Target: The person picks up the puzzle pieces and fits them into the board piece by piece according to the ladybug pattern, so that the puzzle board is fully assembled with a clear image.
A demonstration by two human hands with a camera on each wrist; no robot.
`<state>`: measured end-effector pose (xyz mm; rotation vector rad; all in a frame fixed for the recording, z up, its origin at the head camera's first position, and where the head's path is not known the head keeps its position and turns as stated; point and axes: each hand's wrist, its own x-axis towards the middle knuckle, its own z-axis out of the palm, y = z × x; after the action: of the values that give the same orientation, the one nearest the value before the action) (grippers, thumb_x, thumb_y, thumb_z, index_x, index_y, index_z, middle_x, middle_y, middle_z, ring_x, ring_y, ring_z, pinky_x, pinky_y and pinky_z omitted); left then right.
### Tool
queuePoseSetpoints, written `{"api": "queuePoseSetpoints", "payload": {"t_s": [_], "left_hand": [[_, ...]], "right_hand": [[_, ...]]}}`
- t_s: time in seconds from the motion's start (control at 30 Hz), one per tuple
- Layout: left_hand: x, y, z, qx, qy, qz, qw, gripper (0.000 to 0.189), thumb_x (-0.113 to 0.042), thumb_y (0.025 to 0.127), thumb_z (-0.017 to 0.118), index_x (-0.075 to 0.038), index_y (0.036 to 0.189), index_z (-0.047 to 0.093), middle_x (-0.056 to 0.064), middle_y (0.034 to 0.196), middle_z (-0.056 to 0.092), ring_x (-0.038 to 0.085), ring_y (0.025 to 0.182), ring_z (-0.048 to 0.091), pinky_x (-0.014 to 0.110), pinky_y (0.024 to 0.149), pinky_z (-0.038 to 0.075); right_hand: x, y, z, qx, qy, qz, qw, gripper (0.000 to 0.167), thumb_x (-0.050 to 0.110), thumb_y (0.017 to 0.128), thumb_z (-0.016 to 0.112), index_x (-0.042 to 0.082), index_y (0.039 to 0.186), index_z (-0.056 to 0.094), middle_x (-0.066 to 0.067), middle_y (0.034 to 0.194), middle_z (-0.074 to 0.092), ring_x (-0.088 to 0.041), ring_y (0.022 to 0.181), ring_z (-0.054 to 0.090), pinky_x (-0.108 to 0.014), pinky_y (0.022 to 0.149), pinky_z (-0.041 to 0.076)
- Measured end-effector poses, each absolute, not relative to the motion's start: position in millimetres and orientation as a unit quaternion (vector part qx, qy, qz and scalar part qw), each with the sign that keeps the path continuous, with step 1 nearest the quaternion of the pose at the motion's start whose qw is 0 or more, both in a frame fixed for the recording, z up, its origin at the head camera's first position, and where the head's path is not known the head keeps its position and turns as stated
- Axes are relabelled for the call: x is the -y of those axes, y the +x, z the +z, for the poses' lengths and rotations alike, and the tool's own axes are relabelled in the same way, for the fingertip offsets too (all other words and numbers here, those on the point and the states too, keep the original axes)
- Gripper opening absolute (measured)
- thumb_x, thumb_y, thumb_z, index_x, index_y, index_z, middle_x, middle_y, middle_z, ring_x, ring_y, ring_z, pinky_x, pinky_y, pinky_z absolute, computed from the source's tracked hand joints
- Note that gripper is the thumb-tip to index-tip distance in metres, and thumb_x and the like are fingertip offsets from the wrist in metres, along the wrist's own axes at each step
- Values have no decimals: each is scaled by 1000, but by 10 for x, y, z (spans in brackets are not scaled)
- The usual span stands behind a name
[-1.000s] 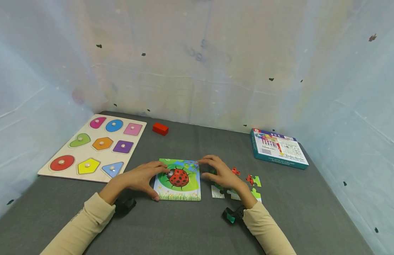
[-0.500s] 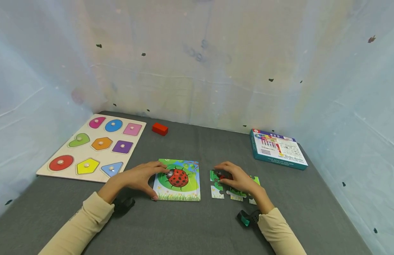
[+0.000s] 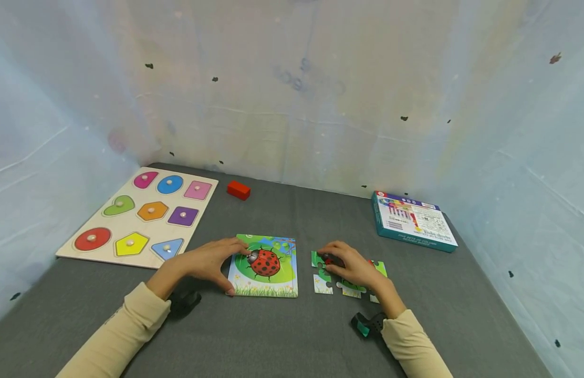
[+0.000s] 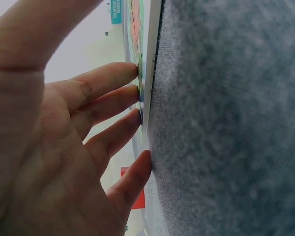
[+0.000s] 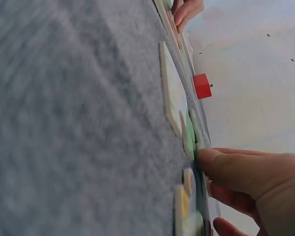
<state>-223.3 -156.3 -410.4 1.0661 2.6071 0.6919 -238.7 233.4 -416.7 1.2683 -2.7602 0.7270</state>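
A square ladybug picture board lies on the grey cloth in front of me. My left hand rests on its left side, fingers fairly straight; in the left wrist view the fingertips touch its face. To the right, my right hand is down among loose jigsaw pieces. Its thumb and forefinger pinch a red and black jigsaw piece, mostly covered by the fingers. Close by lie a flowery corner piece and several others, partly under the hand. The right wrist view has the thumb low at the pieces.
A wooden shape board with knobbed shapes lies at the left. Behind the ladybug board sits a red block. A teal and white box lies at the back right. Pale sheeting hangs around the table.
My right hand has moved right, from the ladybug board's upper right corner to the jigsaw pieces, and stays there over the last half second. My left hand has not moved.
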Motion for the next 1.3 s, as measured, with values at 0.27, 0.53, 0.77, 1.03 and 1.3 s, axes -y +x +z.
{"api": "queuePoseSetpoints", "payload": {"t_s": [0.27, 0.53, 0.77, 1.03, 1.3], "left_hand": [[1556, -2236, -4117, -897, 351, 236, 124, 88, -53, 63, 80, -11, 133, 47, 13, 142, 39, 35, 135, 27, 57, 105, 23], [1550, -2250, -4114, -891, 364, 243, 117, 80, -54, 69, 75, -11, 131, 49, 10, 139, 42, 35, 133, 31, 57, 103, 26], [1554, -2272, -4106, -874, 399, 263, 93, 58, -41, 82, 69, -10, 127, 52, 5, 130, 49, 30, 128, 40, 51, 102, 32], [1564, -2266, -4086, -874, 379, 286, 102, 60, -38, 84, 68, -5, 130, 48, 8, 129, 52, 27, 123, 46, 48, 100, 35], [1559, -2293, -4115, -877, 372, 293, 86, 49, -33, 81, 73, -9, 120, 54, 1, 115, 59, 19, 109, 55, 43, 93, 42]], "right_hand": [[-2032, -2380, -4136, 863, 438, 246, 56, 31, 11, 90, 62, 4, 120, 59, -12, 120, 53, -23, 111, 50, -40, 89, 44], [-1536, -2334, -4116, 839, 480, 246, 68, 30, 9, 88, 64, 3, 117, 59, -13, 120, 54, -23, 114, 48, -36, 93, 42], [-1163, -2301, -4150, 812, 524, 248, 70, 29, 8, 87, 65, 1, 115, 60, -12, 118, 54, -20, 109, 50, -29, 90, 42], [-938, -2301, -4224, 817, 522, 237, 63, 30, 10, 88, 65, 2, 116, 60, -9, 117, 56, -17, 109, 51, -24, 93, 41], [-845, -2315, -4311, 818, 514, 243, 83, 29, 11, 86, 68, 1, 113, 62, -9, 114, 60, -19, 110, 53, -29, 97, 39]]}}
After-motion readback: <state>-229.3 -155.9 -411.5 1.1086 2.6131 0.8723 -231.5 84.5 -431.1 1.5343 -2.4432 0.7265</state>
